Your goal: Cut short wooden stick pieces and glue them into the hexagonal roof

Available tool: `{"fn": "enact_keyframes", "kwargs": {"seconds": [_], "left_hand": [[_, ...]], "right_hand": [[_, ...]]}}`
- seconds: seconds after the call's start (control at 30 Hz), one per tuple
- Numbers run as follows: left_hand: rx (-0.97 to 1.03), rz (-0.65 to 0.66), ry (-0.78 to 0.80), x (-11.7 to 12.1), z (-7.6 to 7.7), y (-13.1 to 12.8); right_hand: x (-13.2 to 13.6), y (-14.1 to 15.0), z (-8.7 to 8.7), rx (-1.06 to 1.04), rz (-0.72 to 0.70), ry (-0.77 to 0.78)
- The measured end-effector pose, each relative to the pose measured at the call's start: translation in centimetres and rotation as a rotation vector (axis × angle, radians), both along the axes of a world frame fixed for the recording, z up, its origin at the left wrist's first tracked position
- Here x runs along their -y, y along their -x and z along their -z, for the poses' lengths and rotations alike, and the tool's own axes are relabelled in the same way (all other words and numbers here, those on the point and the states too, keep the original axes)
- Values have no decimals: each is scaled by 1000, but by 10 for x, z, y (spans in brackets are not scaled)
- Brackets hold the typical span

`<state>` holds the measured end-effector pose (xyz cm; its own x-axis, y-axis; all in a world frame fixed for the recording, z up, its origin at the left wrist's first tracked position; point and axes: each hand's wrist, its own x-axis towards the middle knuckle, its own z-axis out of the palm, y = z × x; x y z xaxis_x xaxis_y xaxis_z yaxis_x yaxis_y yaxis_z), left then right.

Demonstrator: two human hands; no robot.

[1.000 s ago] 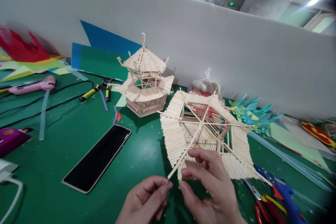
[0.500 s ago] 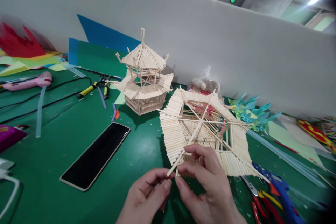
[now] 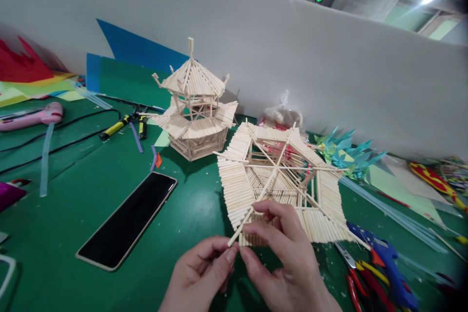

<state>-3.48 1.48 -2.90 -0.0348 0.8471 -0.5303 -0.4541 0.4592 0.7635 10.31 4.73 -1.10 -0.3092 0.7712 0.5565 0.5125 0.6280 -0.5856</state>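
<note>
A flat hexagonal roof frame of thin wooden sticks [image 3: 278,175] lies on the green table [image 3: 91,165] in front of me. My left hand [image 3: 199,275] and my right hand [image 3: 285,263] meet at its near edge. Both pinch the near end of one long spoke stick [image 3: 248,214] that runs out from the roof's centre. The right hand's fingers also rest against the roof's front panel. A finished two-tier stick pavilion [image 3: 192,102] stands behind, to the left.
A black phone [image 3: 127,219] lies face up on the left. Blue glue gun [image 3: 383,263] and red-handled pliers [image 3: 358,285] lie at the right. Yellow-handled pliers [image 3: 120,126], a pink tool [image 3: 31,117], cables, coloured paper and paper cranes [image 3: 345,153] lie along the white partition [image 3: 329,68].
Both hands have closed in a little on the stick's end. The view has shifted slightly right, so everything sits further left in frame.
</note>
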Motion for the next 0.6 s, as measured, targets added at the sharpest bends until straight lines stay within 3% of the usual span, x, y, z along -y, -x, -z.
{"fn": "enact_keyframes", "kwargs": {"seconds": [0.33, 0.6], "left_hand": [[-20, -11, -3, 0, 1, -1], [-121, -122, 18, -10, -15, -8]], "right_hand": [[4, -4, 1, -29, 11, 37], [4, -5, -1, -15, 14, 16]]}}
